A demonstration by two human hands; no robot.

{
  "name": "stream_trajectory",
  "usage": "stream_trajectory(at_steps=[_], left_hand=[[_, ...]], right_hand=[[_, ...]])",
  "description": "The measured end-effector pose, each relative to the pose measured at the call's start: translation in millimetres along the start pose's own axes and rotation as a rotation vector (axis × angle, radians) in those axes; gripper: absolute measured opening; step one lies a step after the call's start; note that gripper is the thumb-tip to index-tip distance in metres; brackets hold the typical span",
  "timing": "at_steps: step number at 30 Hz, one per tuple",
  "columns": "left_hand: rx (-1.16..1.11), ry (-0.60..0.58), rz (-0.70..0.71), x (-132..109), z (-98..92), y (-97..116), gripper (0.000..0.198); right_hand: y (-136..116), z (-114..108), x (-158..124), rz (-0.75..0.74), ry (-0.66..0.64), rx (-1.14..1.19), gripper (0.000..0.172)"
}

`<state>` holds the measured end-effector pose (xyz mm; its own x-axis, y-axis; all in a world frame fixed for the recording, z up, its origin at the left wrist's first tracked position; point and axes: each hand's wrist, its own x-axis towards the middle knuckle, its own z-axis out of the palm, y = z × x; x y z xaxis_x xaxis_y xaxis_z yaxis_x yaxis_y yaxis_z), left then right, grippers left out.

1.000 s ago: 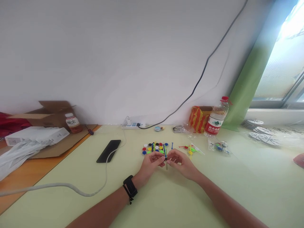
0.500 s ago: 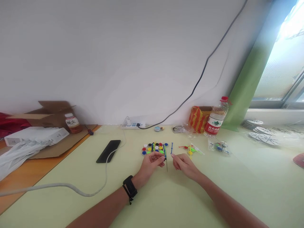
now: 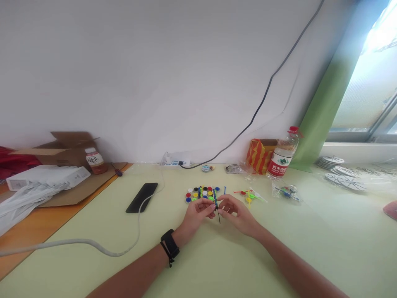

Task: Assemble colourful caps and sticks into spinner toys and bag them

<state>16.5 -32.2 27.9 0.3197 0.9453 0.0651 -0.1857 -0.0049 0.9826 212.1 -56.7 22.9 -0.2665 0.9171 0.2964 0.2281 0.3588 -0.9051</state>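
My left hand [image 3: 197, 210] is closed, its thumb and fingers pinching a thin blue-and-black stick [image 3: 216, 200]. A dark, narrow rod [image 3: 219, 218] sticks out below it toward me. My right hand [image 3: 238, 213] meets the same stick from the right, with forefinger and thumb bent against it; its other fingers are curled. Beyond my left hand are small round discs [image 3: 188, 194] in red, blue, white, black, yellow and green, with coloured sticks [image 3: 200, 191] among them. A loose blue stick [image 3: 225, 190] lies behind my right hand, its near end hidden.
Coloured sticks and discs [image 3: 249, 194] lie to the right, beside a bagged bundle of parts [image 3: 287, 192]. A phone [image 3: 142, 198] and a white cable [image 3: 138, 225] are at left. A water bottle [image 3: 281, 159], a power strip [image 3: 173, 164] and a screwdriver [image 3: 117, 169] are farther back.
My right hand has left the end of the loose blue stick and moved left to the stick in my left hand. The rod's lower end has swung slightly right.
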Motion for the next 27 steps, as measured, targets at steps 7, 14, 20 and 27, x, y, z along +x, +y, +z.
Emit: stream_trajectory(at_steps=[7, 14, 20, 27], left_hand=[[-0.011, -0.015, -0.018, 1, -1.7, -1, 0.034], [-0.017, 0.012, -0.03, 1, -0.7, -2, 0.034], [-0.02, -0.005, -0.016, 1, -1.9, -4, 0.034], [-0.009, -0.011, -0.015, 1, -2.1, -3, 0.034]], right_hand=[[1, 1, -3, -0.069, 0.034, -0.092, 0.043], [10, -6, 4, 0.042, 0.165, -0.212, 0.061], [-3, 0, 2, 0.01, -0.012, 0.004, 0.034], [-4, 3, -1, -0.007, -0.015, -0.02, 0.034]])
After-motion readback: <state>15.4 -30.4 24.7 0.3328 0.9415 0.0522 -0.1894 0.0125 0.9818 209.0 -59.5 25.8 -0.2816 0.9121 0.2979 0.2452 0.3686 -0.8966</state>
